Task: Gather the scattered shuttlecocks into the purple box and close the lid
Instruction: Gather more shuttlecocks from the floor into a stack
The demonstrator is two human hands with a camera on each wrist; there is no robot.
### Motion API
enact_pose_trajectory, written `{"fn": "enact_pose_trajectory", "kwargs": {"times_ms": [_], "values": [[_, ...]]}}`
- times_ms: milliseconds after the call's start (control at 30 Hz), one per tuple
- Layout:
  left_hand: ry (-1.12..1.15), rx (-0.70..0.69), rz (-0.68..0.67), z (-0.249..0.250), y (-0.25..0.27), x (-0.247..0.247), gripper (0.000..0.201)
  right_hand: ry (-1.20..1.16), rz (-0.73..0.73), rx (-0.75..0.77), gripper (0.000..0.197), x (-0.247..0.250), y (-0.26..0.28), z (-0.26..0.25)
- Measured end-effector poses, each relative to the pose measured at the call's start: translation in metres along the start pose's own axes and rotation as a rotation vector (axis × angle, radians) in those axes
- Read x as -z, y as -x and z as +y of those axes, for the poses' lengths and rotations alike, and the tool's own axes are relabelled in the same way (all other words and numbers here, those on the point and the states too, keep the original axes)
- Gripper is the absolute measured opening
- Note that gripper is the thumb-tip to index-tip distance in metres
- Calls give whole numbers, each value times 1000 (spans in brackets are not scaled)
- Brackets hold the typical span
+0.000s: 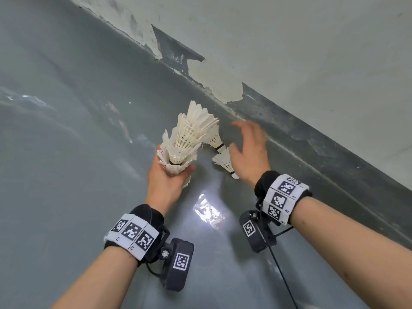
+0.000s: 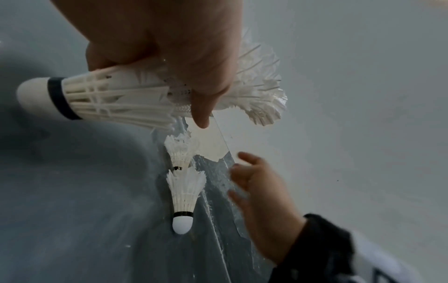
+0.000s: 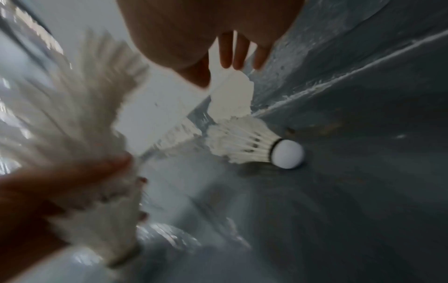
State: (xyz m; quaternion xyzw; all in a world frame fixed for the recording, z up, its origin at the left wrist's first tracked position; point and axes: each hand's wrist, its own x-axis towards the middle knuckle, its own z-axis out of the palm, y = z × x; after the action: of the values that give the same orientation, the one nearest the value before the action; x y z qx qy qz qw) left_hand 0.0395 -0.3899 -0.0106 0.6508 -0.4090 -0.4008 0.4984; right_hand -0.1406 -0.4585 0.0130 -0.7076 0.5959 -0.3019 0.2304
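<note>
My left hand [image 1: 166,175] grips a nested stack of white shuttlecocks [image 1: 187,139], feathers pointing up and away; the same stack [image 2: 116,97] shows close up in the left wrist view and blurred [image 3: 80,153] in the right wrist view. Two loose shuttlecocks lie on the grey floor by the wall: one nearer [image 1: 225,162] [image 2: 184,193] [image 3: 252,147], one farther [image 1: 215,139] [image 2: 180,151]. My right hand [image 1: 247,146] hovers open just right of them, fingers spread, holding nothing. The purple box is not in view.
The grey floor [image 1: 66,152] meets a wall with a dark skirting band [image 1: 312,134] and peeling white paint [image 1: 214,79]. A bright glare patch [image 1: 208,210] shines on the floor between my wrists. A cable [image 1: 281,273] trails from the right wrist camera.
</note>
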Motion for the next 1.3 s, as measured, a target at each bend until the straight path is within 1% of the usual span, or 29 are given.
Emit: {"fn": "enact_pose_trajectory", "kwargs": {"times_ms": [67, 100, 133, 167, 200, 267, 333, 433, 500, 567, 700, 800, 833, 900, 967, 1000, 1100, 1233, 1300], "values": [[12, -8, -7, 2, -2, 3, 67, 213, -309, -66, 59, -10, 1, 15], [18, -8, -13, 3, -3, 4, 65, 280, -429, -101, 67, -15, 2, 21], [21, -10, -16, 3, -4, 5, 62, 319, -494, -131, 72, -19, 3, 25], [25, -13, -16, 3, -5, 6, 60, 334, -508, -148, 74, -23, 3, 29], [30, -17, -16, 4, -6, 8, 59, 325, -485, -154, 73, -26, 2, 31], [33, -27, -8, 5, -9, 10, 59, 237, -382, -166, 70, -27, 1, 30], [38, -41, -1, 7, -12, 12, 59, 108, -248, -206, 73, -23, -4, 23], [96, -24, 20, 9, -19, 12, 58, -100, -54, -241, 79, -19, -18, 4], [67, -44, 39, 10, -22, 13, 58, -183, -11, -236, 82, -18, -30, -9], [62, -36, 52, 10, -25, 15, 59, -217, -6, -184, 79, -22, -42, -18], [19, -39, 70, 8, -27, 23, 59, -116, 36, 36, 63, -48, -55, -25], [-29, -29, 89, 6, -26, 30, 59, 0, -18, 104, 59, -64, -66, -26], [-34, -21, 96, 5, -26, 33, 60, 78, -64, 100, 61, -67, -71, -26], [-48, -23, 94, 5, -26, 36, 62, 204, -195, 37, 64, -73, -76, -23], [-67, -36, 88, 6, -26, 39, 61, 202, -268, -62, 64, -78, -76, -18], [-69, -39, 89, 7, -27, 39, 61, 157, -260, -102, 63, -80, -74, -15], [-61, -42, 90, 6, -29, 37, 59, 16, -174, -191, 53, -80, -69, -10], [-65, -26, 69, 3, -25, 31, 60, 23, -184, -252, 49, -70, -61, -4], [-68, -25, 47, 3, -22, 28, 61, 3, -180, -309, 47, -66, -52, 3]]}}
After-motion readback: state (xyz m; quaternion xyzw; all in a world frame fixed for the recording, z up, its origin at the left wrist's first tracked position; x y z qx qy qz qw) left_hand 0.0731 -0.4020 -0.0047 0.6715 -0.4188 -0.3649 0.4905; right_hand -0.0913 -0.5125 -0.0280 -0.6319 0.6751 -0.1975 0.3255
